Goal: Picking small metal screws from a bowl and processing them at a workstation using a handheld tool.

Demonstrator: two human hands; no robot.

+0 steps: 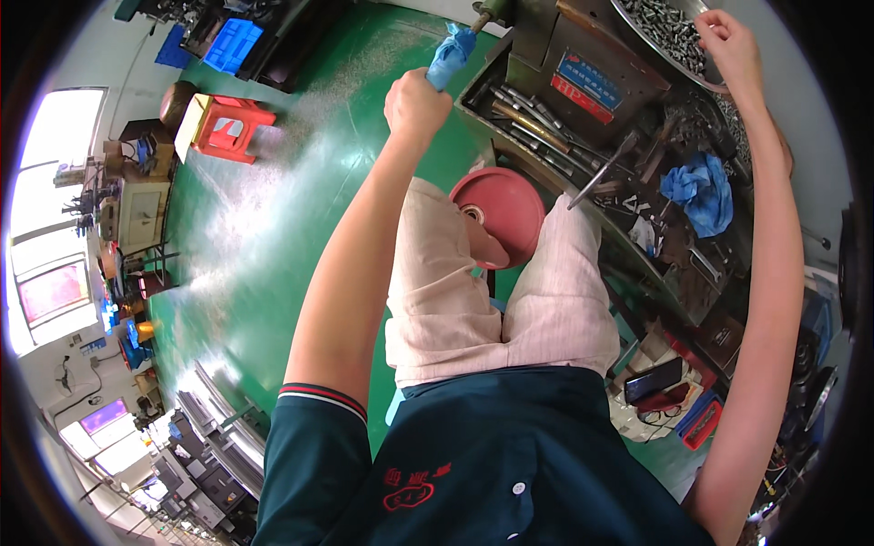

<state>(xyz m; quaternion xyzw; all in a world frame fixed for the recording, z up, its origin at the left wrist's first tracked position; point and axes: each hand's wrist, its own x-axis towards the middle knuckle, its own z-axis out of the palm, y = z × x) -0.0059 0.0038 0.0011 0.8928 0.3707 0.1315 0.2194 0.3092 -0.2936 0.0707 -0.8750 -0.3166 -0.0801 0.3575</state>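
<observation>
My left hand is closed round the lower end of a lever handle wrapped in blue cloth, at the top middle. The handle's upper end meets a machine part at the top edge. At the top right, my right hand is raised over the edge of a round metal bowl filled with small metal parts. Its fingers are curled and pressed together, and whatever they may hold is too small to make out. The bowl is partly cut off by the top edge.
A machine bench with metal rods, tools and a crumpled blue cloth stands at my right. A red round basin sits between my knees. Near my right hip lies a phone. A red stool stands on the green floor, left.
</observation>
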